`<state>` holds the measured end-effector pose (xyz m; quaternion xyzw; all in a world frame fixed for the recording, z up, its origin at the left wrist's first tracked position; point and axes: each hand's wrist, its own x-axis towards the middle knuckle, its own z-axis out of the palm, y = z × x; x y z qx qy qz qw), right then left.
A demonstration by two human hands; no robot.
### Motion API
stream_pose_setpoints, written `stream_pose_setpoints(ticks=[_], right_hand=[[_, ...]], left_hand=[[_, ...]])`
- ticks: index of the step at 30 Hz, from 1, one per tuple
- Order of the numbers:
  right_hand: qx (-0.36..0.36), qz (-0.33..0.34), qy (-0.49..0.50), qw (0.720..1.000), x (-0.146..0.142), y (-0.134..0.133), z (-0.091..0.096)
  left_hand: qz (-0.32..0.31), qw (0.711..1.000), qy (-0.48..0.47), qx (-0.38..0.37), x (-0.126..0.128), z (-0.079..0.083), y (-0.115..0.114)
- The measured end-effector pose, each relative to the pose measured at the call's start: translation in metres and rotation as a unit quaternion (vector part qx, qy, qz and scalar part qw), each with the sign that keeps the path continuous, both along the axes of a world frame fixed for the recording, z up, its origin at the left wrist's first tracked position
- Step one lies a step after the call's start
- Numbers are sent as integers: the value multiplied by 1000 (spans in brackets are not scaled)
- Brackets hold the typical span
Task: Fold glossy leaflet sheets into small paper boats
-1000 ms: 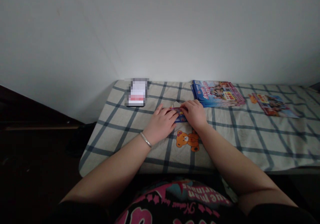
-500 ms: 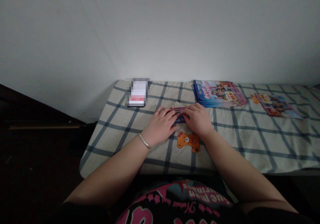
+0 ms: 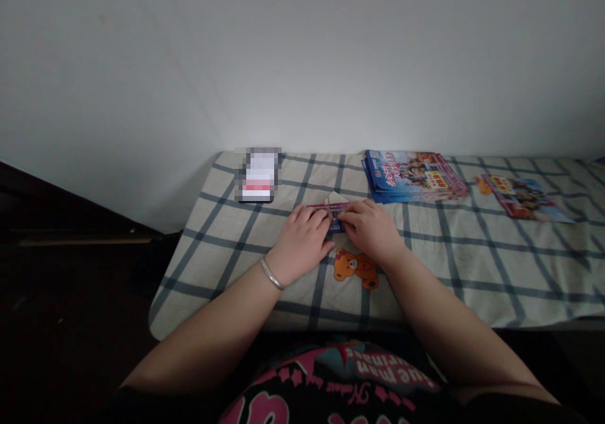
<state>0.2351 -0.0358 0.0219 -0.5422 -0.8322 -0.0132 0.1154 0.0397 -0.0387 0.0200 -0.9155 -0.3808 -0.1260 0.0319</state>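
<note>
On the checked cloth in front of me lies a folded leaflet (image 3: 336, 227), with purple and blue print and a pale pointed corner at its far side. My left hand (image 3: 305, 238) rests over its left part, fingers stretched out on the paper and thumb apart on the near side. Bent fingers of my right hand (image 3: 373, 229) pinch at the leaflet's right part, their tips close to the left fingertips. Both hands hide much of the paper. A printed teddy bear (image 3: 355, 268) shows on the cloth just below them.
A stack of colourful leaflets (image 3: 411, 177) lies behind my right hand, and another leaflet (image 3: 527, 198) is farther right. A phone (image 3: 259, 175), its screen blurred out, lies at the back left. The checked tablecloth (image 3: 227, 222) covers the table, which meets a white wall (image 3: 302, 65).
Both hands have shifted only slightly at the folded leaflet. More of its printed strip shows above and between my fingers. The phone and the other leaflets have stayed in place.
</note>
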Motion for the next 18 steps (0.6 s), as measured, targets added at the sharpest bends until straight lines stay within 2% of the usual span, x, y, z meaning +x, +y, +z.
stream_pose_setpoints(ticks=[4,11,18], right_hand=[[-4,15,0,1000,0,-1,1],[-14,-34,-25,999,2,-3,8],[-54,-65,9,996,13,-2,11]], left_hand=[[-1,1000,4,6,0,1,0],[16,1000,13,2,1,6,-2],[47,998,41,24,-6,12,2]])
